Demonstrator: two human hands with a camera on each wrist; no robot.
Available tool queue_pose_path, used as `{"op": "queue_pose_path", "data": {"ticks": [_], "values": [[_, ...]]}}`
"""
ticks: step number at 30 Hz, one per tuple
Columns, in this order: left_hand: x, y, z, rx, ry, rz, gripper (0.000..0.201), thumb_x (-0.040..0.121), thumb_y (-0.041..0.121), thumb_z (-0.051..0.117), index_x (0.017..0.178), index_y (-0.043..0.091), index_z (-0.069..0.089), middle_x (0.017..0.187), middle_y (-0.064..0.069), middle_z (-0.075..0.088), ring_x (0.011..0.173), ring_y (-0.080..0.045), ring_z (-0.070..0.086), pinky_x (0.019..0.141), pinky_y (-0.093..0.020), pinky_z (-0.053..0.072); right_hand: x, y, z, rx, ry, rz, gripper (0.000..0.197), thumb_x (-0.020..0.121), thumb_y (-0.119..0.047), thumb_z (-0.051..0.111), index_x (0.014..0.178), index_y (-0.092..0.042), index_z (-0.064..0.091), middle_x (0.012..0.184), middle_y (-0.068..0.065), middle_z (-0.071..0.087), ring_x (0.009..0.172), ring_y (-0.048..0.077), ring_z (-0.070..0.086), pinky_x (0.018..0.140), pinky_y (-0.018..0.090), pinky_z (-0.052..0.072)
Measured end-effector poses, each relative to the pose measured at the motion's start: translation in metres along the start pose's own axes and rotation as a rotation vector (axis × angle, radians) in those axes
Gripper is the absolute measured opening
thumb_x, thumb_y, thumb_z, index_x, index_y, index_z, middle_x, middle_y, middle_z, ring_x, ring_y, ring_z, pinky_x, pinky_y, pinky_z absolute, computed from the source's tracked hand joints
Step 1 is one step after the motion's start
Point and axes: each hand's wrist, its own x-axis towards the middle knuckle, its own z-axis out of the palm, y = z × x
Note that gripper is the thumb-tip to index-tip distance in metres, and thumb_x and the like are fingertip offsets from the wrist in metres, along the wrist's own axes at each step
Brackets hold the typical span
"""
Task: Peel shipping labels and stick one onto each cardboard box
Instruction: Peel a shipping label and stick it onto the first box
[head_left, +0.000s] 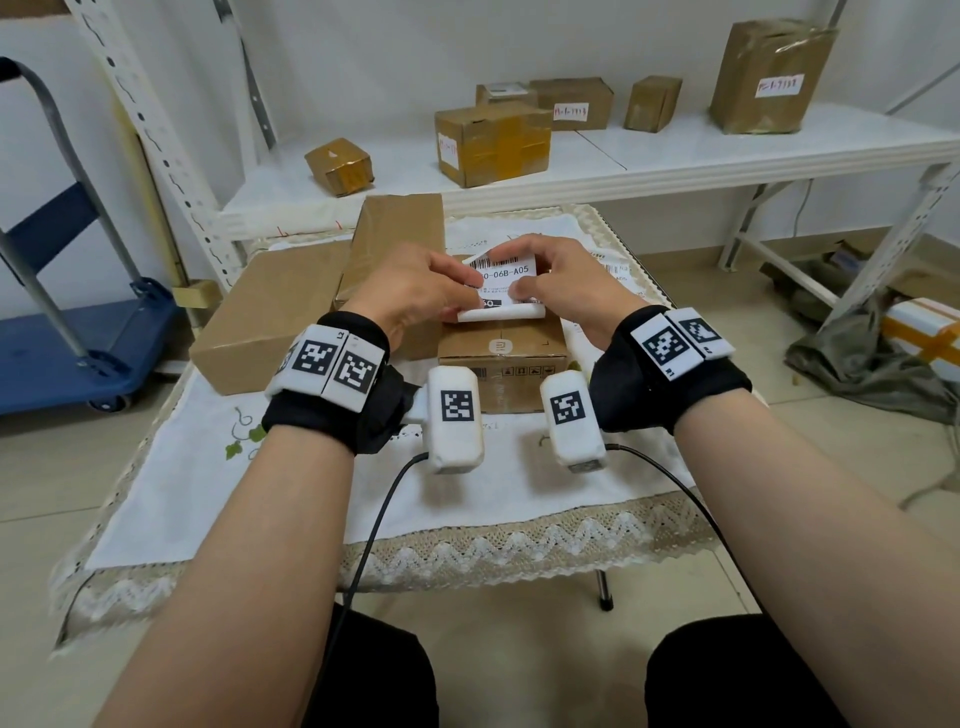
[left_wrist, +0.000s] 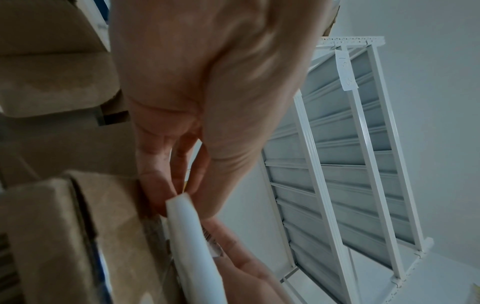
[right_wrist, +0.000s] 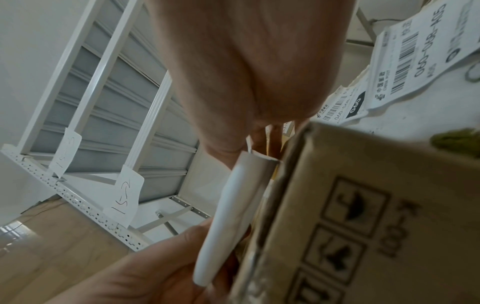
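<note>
A white shipping label with a barcode hangs just above a small printed cardboard box on the table. My left hand pinches its left edge and my right hand pinches its right edge. The label's near edge curls under into a white roll, also plain in the right wrist view as a curled sheet beside the box. A tall brown box and a flat brown box stand left of the small one. Whether the label touches the box top is hidden.
More loose labels lie on the white cloth to the right of the boxes. Several labelled boxes sit on the white shelf behind. A blue trolley stands at left, a bundle on the floor at right.
</note>
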Motion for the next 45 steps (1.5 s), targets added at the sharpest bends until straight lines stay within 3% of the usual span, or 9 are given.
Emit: {"op": "queue_pose_path", "data": {"ticks": [12,16,22,25,30,35,38,42,45], "values": [[-0.002,0.001,0.002,0.044,0.005,0.000,0.029,0.086,-0.005,0.073,0.114,0.005,0.074,0.120,-0.009,0.064,0.078,-0.006,0.056,0.046,-0.004,0.044,0.002,0.002,0.003,-0.088,-0.023,0.026,0.040,0.090,0.003,0.064,0.122,-0.020,0.071,0.122,-0.004,0.063,0.121,0.015,0.055,0.098,0.025,0.043],[0.001,0.001,0.003,0.111,0.015,0.011,0.027,0.086,-0.001,0.075,0.110,0.008,0.075,0.105,-0.005,0.067,0.073,-0.004,0.057,0.044,-0.003,0.041,0.006,0.003,0.010,-0.204,0.015,0.037,0.028,0.073,-0.023,0.072,0.092,-0.044,0.075,0.134,0.006,0.059,0.132,0.026,0.049,0.113,0.042,0.042],[0.004,0.000,0.003,0.179,0.024,0.038,0.020,0.088,0.006,0.076,0.107,0.011,0.075,0.087,0.004,0.063,0.072,-0.003,0.056,0.042,-0.003,0.039,0.016,0.016,0.009,-0.247,0.032,0.008,0.020,0.062,-0.041,0.069,0.066,-0.061,0.069,0.131,0.008,0.059,0.128,0.030,0.051,0.111,0.047,0.044],[0.003,0.000,0.004,0.180,0.016,0.052,0.019,0.089,0.004,0.075,0.108,0.009,0.074,0.087,0.003,0.063,0.073,-0.004,0.057,0.044,-0.003,0.041,0.001,0.002,0.006,-0.265,0.049,-0.017,0.023,0.074,-0.028,0.071,0.068,-0.051,0.075,0.120,0.010,0.065,0.121,0.032,0.055,0.107,0.048,0.047],[0.003,0.000,0.005,0.143,0.010,0.036,0.024,0.086,0.000,0.076,0.110,0.004,0.074,0.088,0.000,0.066,0.074,-0.006,0.061,0.047,-0.005,0.046,-0.010,-0.003,-0.002,-0.233,0.026,-0.067,0.034,0.095,-0.003,0.053,0.089,-0.019,0.082,0.084,-0.015,0.064,0.083,0.001,0.058,0.080,0.020,0.043],[0.004,0.001,0.005,0.137,0.024,0.021,0.021,0.086,0.001,0.076,0.106,0.006,0.075,0.091,-0.002,0.067,0.073,-0.007,0.061,0.046,-0.006,0.046,-0.015,-0.005,-0.006,-0.233,0.029,-0.046,0.026,0.098,-0.013,0.057,0.100,-0.014,0.083,0.089,-0.023,0.057,0.104,0.000,0.050,0.070,-0.008,0.032],[0.003,-0.001,0.005,0.175,0.029,0.036,0.024,0.085,0.001,0.077,0.108,0.007,0.075,0.093,-0.004,0.069,0.072,-0.007,0.062,0.046,-0.006,0.047,-0.015,-0.005,-0.007,-0.244,0.036,-0.045,0.026,0.098,-0.015,0.057,0.100,-0.015,0.084,0.091,-0.018,0.062,0.111,0.007,0.055,0.075,-0.002,0.038],[0.004,-0.003,0.003,0.272,0.033,0.080,0.023,0.086,0.007,0.078,0.109,0.010,0.075,0.098,-0.004,0.070,0.071,-0.007,0.062,0.048,-0.009,0.048,-0.025,-0.012,-0.010,-0.239,0.010,-0.055,0.023,0.094,-0.032,0.070,0.091,-0.014,0.084,0.112,0.008,0.066,0.120,0.022,0.055,0.088,0.032,0.044],[0.003,-0.002,-0.002,0.342,0.000,0.097,0.019,0.090,0.014,0.076,0.109,0.014,0.076,0.098,-0.002,0.070,0.072,-0.006,0.060,0.049,-0.009,0.046,-0.030,-0.013,-0.014,-0.269,-0.093,-0.051,0.023,0.083,-0.038,0.083,0.089,-0.016,0.081,0.127,0.012,0.058,0.121,0.022,0.052,0.080,0.018,0.040]]}}
